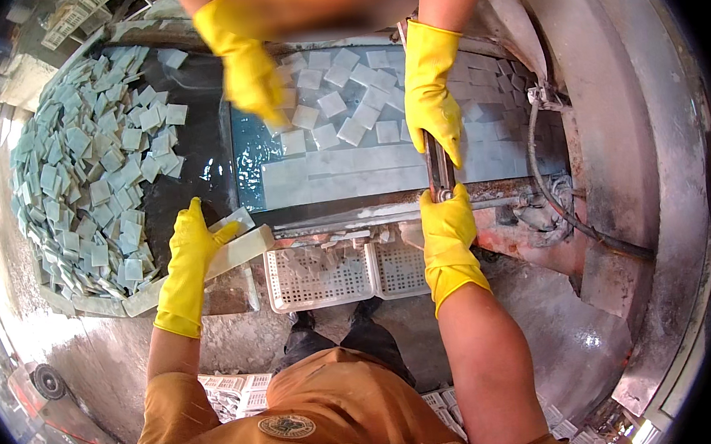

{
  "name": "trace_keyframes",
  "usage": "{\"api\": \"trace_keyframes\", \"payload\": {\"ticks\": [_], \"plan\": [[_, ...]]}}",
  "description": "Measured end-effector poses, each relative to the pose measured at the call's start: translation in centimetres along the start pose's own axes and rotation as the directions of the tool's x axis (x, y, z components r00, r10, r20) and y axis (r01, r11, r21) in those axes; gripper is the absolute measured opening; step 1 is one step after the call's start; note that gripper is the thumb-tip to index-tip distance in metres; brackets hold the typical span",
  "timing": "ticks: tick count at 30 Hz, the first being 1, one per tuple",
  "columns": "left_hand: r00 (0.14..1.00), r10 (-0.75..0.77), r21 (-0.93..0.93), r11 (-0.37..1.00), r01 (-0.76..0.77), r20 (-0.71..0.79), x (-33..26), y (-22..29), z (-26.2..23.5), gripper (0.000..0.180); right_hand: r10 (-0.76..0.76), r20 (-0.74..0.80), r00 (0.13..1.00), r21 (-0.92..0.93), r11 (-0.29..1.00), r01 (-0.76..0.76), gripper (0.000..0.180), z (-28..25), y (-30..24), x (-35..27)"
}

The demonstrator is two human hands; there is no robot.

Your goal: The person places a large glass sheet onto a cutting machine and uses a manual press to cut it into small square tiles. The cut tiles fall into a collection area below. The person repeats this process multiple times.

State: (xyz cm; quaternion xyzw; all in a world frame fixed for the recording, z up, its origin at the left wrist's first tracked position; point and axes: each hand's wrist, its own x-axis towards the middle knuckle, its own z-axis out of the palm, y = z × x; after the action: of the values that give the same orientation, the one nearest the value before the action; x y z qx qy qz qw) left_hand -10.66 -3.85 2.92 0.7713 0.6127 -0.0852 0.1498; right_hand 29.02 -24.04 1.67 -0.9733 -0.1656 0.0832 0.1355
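- At the far left, a heap of small pale grey-green square stone tiles (88,172) fills a curved tray beside the wet bench (200,163).
- The left hand (193,243), in a yellow rubber glove, lies on a long pale stone strip (241,249) at the near edge of the bench; the fingers rest over the strip's end, so the grip is loosely closed on it.
- Just near of the bench edge, two white perforated plastic baskets (339,275) sit side by side, with pale pieces inside.
- On the wet dark surface in the middle, loose square pale tiles (338,106) lie scattered, with longer pale slabs (352,172) nearer.
- A co-worker's two yellow-gloved hands (247,68) reach in from the far side; one is blurred above the loose tiles, the other touches a dark metal bar (437,170).
- The right hand (448,235), also yellow-gloved, is closed around the near end of that bar.
- At the right, a black hose (577,225) curves along the grey machine housing (613,101).
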Motion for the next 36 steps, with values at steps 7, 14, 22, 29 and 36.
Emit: {"api": "trace_keyframes", "payload": {"ticks": [7, 14, 22, 29, 36], "plan": [[0.922, 0.36, 0.038, 0.929, -0.368, 0.14, 0.9, -0.3, -2.5, 0.083, 0.007, -0.032, 0.999, 0.02, 1.0, -0.006, 0.05, 0.3, 0.4, 0.1], [0.51, 0.77, 0.307, 0.414, -0.857, 0.385, 3.4, 0.0, -3.6, 0.072, -0.046, -0.079, 0.996, 0.018, 0.999, 0.048, 0.043, 0.8, 0.3, 0.1], [0.614, 0.667, 0.307, 0.533, -0.789, 0.421, 5.3, 0.9, -4.1, 0.088, -0.022, -0.059, 0.998, 0.027, 0.999, 0.024, 0.044, 0.3, 0.5, 0.1], [0.867, 0.451, 0.059, 0.88, -0.472, 0.212, 5.6, 2.7, -1.4, 0.094, 0.008, -0.025, 1.0, 0.005, 1.0, -0.008, 0.047, 0.5, 0.4, 0.2], [0.885, 0.439, -0.035, 0.898, -0.439, 0.156, 6.4, 4.7, 0.4, 0.087, -0.002, -0.019, 1.0, -0.019, 1.0, 0.002, 0.048, 0.3, 0.3, 0.2]]}}
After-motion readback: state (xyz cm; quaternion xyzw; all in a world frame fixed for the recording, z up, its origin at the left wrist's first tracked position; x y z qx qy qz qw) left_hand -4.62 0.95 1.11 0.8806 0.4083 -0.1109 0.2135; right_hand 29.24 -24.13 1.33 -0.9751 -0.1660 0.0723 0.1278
